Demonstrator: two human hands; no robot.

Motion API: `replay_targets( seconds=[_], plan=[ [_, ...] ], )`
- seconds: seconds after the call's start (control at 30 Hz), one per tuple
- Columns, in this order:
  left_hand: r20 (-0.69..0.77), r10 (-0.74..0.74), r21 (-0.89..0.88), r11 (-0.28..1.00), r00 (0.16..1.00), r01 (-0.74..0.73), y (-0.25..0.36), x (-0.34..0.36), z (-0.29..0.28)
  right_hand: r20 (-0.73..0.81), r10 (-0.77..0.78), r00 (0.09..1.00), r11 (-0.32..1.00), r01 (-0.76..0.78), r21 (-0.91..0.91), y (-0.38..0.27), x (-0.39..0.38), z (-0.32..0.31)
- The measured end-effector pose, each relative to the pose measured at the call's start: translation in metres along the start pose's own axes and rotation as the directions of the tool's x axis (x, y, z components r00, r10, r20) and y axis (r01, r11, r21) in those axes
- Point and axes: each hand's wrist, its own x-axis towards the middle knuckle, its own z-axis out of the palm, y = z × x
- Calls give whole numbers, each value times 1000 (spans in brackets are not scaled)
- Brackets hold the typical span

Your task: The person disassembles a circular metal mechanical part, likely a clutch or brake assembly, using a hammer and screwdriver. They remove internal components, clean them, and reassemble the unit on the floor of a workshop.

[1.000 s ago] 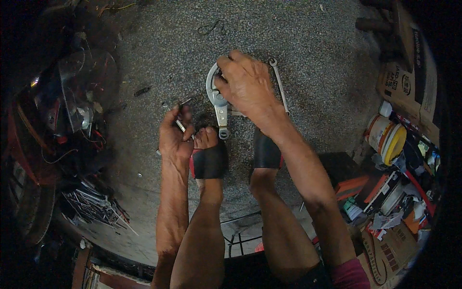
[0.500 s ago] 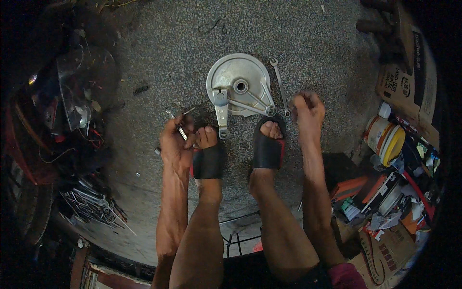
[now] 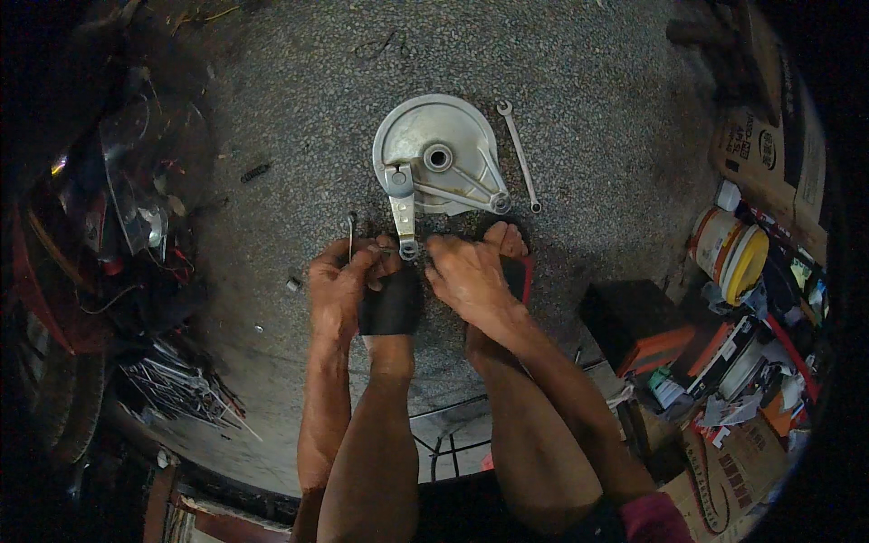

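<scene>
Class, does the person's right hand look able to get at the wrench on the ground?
Probably yes: the wrench lies uncovered beside the metal disc, and only the right foot's toes seem between it and the right hand, low enough to reach over.

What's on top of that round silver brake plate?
On the brake plate there's a metal lever at the lower left, and a ring around a dark hole. The plate's underside and the part beneath the lever are covered.
</scene>
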Motion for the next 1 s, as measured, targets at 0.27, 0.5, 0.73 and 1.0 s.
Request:
replay_targets(
  seconds=[0.27, 0.5, 0.73, 1.0],
  plan=[
    [2, 44, 296, 954, 999, -42, 9, 1, 23, -15, 54, 998, 998, -53, 31, 8, 10, 25],
    [-5, 173, 421, 894, 985, -155, -3, 6, 31, -37, 78, 996, 995, -75, 70, 6, 10, 19],
    [18, 175, 256, 951, 984, -174, -4, -6, 25, -137, 196, 971, 926, -137, 350, 3, -4, 8],
    [8, 39, 103, 994, 999, -40, -2, -24, 29, 61, 547, 835, 430, -342, 835, -2, 12, -41]
  ],
)
